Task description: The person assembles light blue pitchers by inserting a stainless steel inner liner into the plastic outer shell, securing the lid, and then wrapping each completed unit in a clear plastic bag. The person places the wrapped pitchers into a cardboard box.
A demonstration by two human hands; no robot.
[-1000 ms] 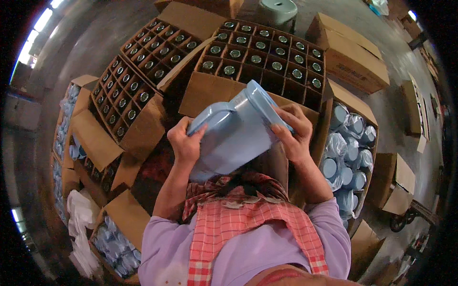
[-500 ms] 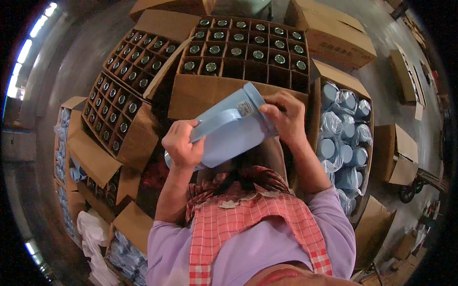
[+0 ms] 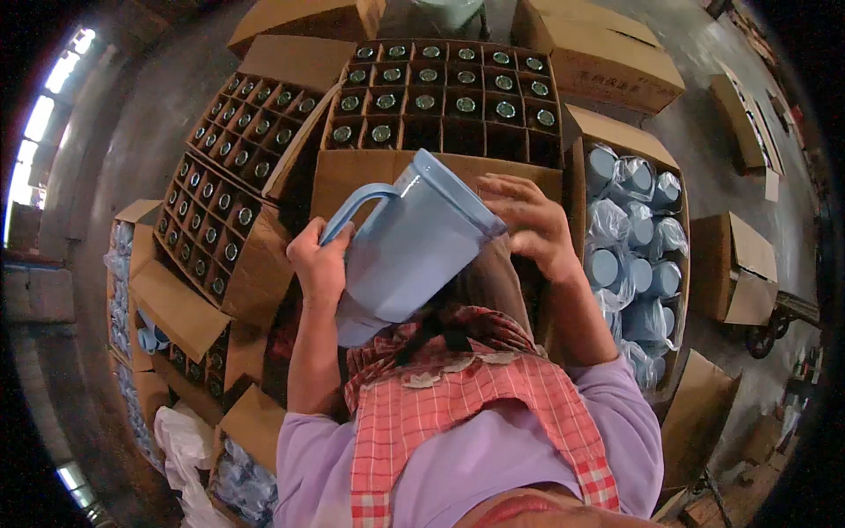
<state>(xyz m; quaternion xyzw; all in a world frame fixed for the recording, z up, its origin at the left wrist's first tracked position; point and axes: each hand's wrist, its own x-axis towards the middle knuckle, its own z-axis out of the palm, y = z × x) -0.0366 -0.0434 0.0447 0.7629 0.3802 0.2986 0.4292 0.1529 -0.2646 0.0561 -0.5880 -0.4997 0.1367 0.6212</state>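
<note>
In front of my body is a light blue plastic jug (image 3: 418,251) with a loop handle, tilted, its wider rim up and to the right. My left hand (image 3: 319,264) is closed around the lower end of the handle. Beside the rim is my right hand (image 3: 532,227), its fingers apart and holding nothing; whether a fingertip touches the rim is hard to tell. Just beyond the jug stands a divided cardboard box (image 3: 440,106) of round, silvery-topped glass pieces. Several cells in its nearest row hold none. The inside of the jug is hidden.
Left are more divided boxes (image 3: 207,207) of similar glass pieces. At right, an open carton (image 3: 673,348) holds several blue plastic-wrapped pieces (image 3: 641,231). White plastic sheeting (image 3: 185,449) lies at lower left. A closed carton (image 3: 607,62) stands far right, and a wheeled cart (image 3: 770,334) farther right.
My right hand has let go of the rim and opened. The jug has turned so its handle faces up and left and its base points lower; my left hand keeps the handle.
</note>
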